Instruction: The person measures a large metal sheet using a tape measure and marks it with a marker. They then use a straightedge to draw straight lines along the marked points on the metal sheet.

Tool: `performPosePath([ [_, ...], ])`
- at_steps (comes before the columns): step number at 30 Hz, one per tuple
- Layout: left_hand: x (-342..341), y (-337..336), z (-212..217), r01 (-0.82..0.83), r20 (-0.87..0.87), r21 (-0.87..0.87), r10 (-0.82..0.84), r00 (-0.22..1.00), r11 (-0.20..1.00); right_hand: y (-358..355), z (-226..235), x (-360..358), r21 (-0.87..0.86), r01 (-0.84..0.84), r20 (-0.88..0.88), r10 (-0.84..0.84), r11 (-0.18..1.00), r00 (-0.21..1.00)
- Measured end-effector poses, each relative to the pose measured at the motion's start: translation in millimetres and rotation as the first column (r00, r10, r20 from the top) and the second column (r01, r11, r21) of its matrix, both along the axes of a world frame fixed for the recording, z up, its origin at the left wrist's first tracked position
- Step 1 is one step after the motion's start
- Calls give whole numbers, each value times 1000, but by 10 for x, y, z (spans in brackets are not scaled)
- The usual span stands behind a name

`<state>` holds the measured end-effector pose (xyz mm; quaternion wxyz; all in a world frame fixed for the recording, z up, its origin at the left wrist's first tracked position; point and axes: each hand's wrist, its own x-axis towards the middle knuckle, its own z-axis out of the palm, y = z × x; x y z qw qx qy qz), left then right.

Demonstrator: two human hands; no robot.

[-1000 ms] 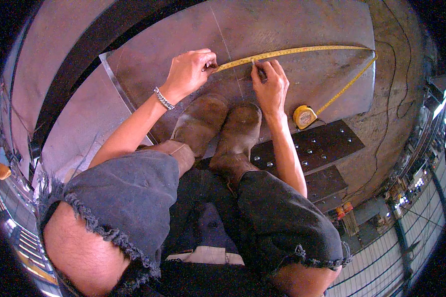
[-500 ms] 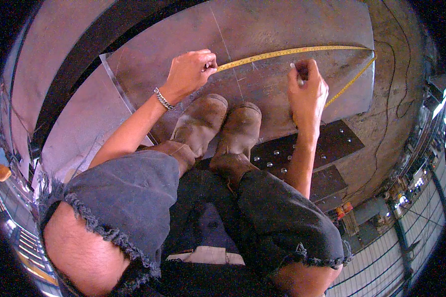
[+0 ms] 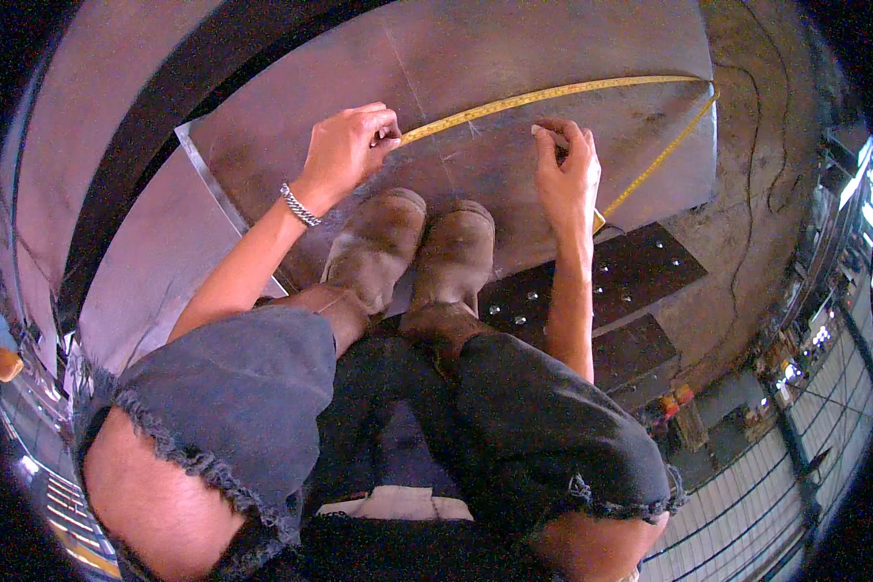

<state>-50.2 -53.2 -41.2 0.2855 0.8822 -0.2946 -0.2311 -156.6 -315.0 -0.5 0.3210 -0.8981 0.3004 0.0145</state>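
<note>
My left hand is closed in a pinch on the end of a yellow tape measure. The tape's blade lies across a large brown-grey metal plate, bends sharply at the plate's right edge and comes back toward my right wrist. Over the plate, my right hand has thumb and fingers pinched together; a small pale bit shows at the tips, but I cannot tell what it is. Behind that wrist, the returning end of the tape is partly hidden. A thin line crosses the plate near my left hand.
My brown boots stand at the plate's near side. Dark drilled metal plates with several holes lie at the right. A thin cable runs along the floor beyond. A dark curved beam rises at the left.
The view has shifted slightly, so plate and tape sit further left in the picture. My right hand has turned a little, and more of the returning tape's end shows by the wrist.
</note>
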Motion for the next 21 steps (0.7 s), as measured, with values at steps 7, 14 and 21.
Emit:
performPosePath([
  [7,-14,27,-9,-19,-4,-11,19,1000,1000,-29,-346,-60,174,37,187,-70,984,980],
  [14,-26,25,1,-32,14,-15,32,999,999,39,-475,-91,84,-94,243,71,992,968],
  [21,-10,19,4,-22,28,17,22,999,1000,22,-486,54,-103,-199,239,218,975,946],
])
